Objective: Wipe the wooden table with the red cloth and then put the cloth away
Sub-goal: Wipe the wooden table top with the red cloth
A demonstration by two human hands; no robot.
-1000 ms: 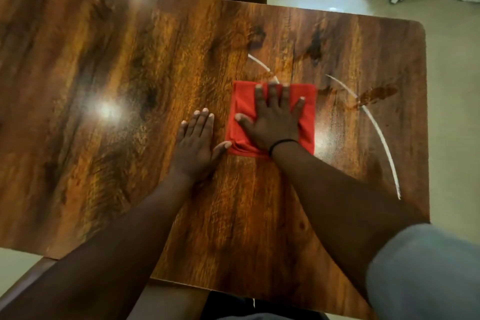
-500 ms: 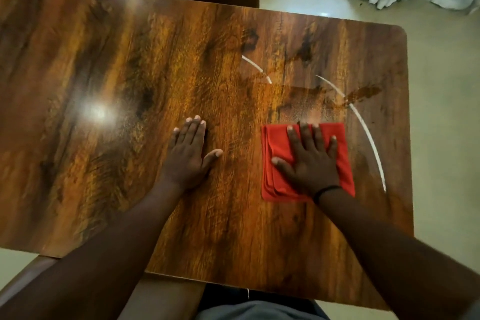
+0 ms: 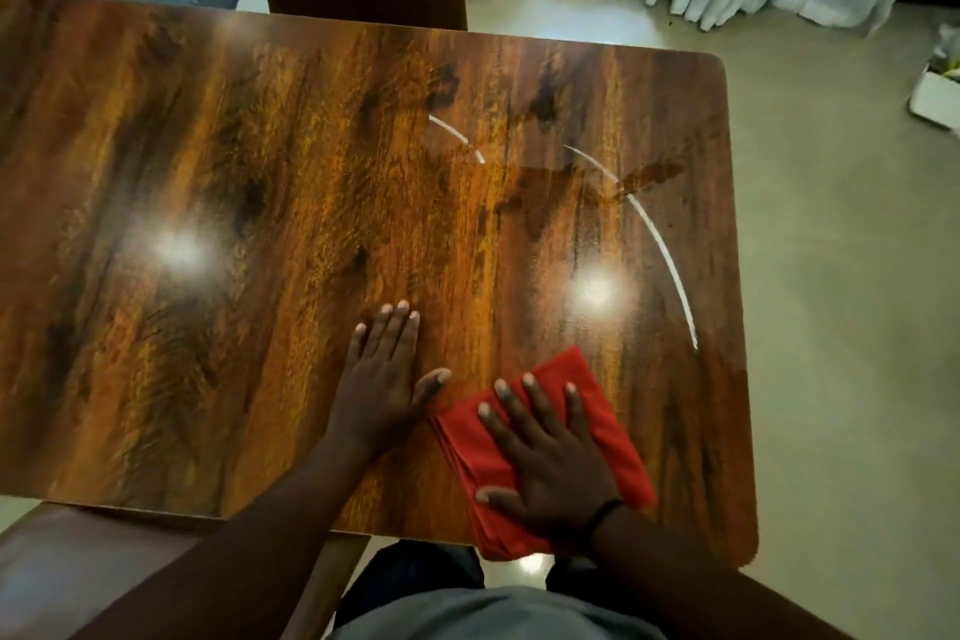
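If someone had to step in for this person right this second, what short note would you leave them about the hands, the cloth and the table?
Right hand: flat, fingers spread, pressing the folded red cloth onto the wooden table, not gripping it.
Left hand: flat on bare wood just left of the cloth, bracing, holding nothing.
Cloth: at the table's near edge, right of centre, its near corner hanging slightly over the edge.
Done: wiping is under way; a damp-looking patch shows farther up on the right side.
Left: white curved streaks remain on the right half; the left half looks untouched, though I cannot be sure. Then put the cloth away; no storage spot is in view.
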